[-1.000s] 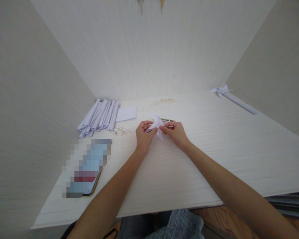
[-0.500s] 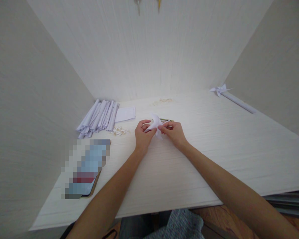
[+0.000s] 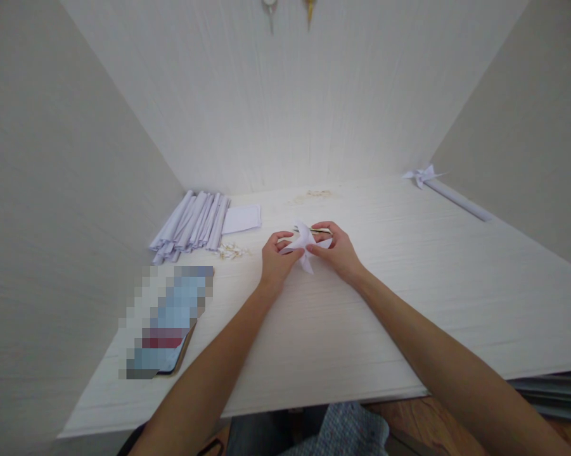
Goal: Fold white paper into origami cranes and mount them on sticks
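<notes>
Both hands, left hand (image 3: 274,259) and right hand (image 3: 337,250), are pinching a folded white paper pinwheel (image 3: 304,242) above the woodgrain desk (image 3: 409,285).

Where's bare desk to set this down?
Widest free patch: desk right of the right hand, out to the finished pinwheel. Also the near edge beside the phone. Crowded: left of the left hand and folded paper, with paper rolls, a sheet, small fasteners.

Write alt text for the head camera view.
The left hand and right hand pinch a folded white paper pinwheel above a white table. Rolled paper tubes, a paper square and a phone lie to the left; a finished pinwheel lies far right.
</notes>
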`<action>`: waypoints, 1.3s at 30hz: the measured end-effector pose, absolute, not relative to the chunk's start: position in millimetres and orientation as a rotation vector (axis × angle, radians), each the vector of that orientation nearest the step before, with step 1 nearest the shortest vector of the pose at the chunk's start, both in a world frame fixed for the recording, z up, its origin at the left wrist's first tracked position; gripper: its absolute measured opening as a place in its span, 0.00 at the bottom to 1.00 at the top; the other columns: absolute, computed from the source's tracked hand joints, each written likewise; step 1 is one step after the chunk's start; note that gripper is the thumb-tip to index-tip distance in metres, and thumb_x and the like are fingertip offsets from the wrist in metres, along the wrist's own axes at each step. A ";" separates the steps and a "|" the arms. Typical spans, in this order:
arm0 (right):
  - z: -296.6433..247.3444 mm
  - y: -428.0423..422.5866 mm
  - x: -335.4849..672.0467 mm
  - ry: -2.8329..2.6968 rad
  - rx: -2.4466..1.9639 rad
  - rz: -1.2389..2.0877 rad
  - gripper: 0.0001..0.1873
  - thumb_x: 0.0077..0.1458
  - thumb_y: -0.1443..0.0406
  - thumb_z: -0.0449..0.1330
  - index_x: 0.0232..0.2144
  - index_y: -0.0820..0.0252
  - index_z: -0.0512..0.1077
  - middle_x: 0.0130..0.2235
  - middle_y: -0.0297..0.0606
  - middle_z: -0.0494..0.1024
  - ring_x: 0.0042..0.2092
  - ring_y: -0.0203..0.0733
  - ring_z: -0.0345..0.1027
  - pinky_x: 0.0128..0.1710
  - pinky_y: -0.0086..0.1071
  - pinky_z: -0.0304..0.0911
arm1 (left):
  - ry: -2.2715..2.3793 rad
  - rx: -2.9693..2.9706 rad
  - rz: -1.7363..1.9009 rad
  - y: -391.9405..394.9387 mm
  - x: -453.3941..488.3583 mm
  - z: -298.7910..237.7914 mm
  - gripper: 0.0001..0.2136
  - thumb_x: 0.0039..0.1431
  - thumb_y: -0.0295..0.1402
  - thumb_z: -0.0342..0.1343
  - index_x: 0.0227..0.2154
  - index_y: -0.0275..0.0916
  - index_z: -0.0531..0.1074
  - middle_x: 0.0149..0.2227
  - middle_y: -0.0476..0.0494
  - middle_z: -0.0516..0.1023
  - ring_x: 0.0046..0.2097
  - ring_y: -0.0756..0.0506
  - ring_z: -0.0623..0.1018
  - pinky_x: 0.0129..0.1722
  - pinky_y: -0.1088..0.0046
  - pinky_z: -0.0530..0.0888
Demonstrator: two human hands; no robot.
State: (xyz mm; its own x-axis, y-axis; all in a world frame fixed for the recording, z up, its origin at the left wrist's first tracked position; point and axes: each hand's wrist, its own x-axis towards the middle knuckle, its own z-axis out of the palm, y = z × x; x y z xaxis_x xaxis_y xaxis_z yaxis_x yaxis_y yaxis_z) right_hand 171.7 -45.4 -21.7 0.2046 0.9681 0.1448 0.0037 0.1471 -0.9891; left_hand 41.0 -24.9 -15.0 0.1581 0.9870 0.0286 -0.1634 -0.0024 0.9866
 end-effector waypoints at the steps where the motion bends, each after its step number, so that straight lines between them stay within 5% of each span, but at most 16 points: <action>1: -21.8 -45.8 171.5 -1.113 -1.182 0.958 0.24 0.32 0.65 0.65 0.34 0.58 0.62 0.22 0.26 0.71 0.19 0.30 0.60 0.19 0.25 0.53 | 0.970 1.169 1.171 -24.9 41.1 -14.8 0.18 0.31 0.26 0.60 0.31 0.37 0.65 0.21 0.53 0.74 0.22 0.52 0.72 0.25 0.77 0.67; 22: -16.4 -57.6 152.2 -1.014 -1.154 0.799 0.26 0.35 0.61 0.65 0.37 0.53 0.58 0.28 0.28 0.72 0.20 0.31 0.60 0.18 0.26 0.54 | 0.918 0.810 1.219 -29.5 42.6 -9.0 0.22 0.29 0.27 0.62 0.34 0.38 0.64 0.16 0.58 0.68 0.21 0.54 0.70 0.25 0.78 0.65; 27: -15.8 -54.6 159.5 -0.893 -1.056 0.787 0.12 0.45 0.57 0.57 0.31 0.56 0.64 0.29 0.32 0.73 0.32 0.36 0.67 0.30 0.30 0.61 | 0.709 0.716 1.132 -20.8 34.2 -9.2 0.20 0.27 0.26 0.64 0.30 0.38 0.67 0.17 0.59 0.68 0.21 0.56 0.69 0.26 0.79 0.65; 33: -16.7 -50.2 172.0 -0.866 -1.119 0.696 0.11 0.42 0.57 0.59 0.22 0.59 0.66 0.21 0.31 0.70 0.22 0.33 0.62 0.25 0.28 0.59 | 0.431 0.708 0.889 -19.3 25.0 -11.0 0.18 0.25 0.25 0.65 0.26 0.36 0.70 0.22 0.54 0.72 0.23 0.56 0.69 0.25 0.81 0.64; 39: -12.2 -41.2 150.4 -1.417 -1.244 0.844 0.06 0.37 0.64 0.61 0.19 0.60 0.67 0.19 0.32 0.69 0.21 0.34 0.61 0.21 0.28 0.57 | 0.200 0.744 0.724 -17.5 18.2 -15.5 0.17 0.21 0.27 0.67 0.21 0.35 0.69 0.19 0.53 0.70 0.21 0.55 0.68 0.22 0.80 0.61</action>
State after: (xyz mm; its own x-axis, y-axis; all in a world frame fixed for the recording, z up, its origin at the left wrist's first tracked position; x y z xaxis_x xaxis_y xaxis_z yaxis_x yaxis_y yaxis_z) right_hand 150.4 -41.2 -12.2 0.0598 0.9688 0.2406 0.2503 0.2187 -0.9431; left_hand 18.2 -17.5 -15.5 0.7434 0.6640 0.0805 -0.5286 0.5095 0.6789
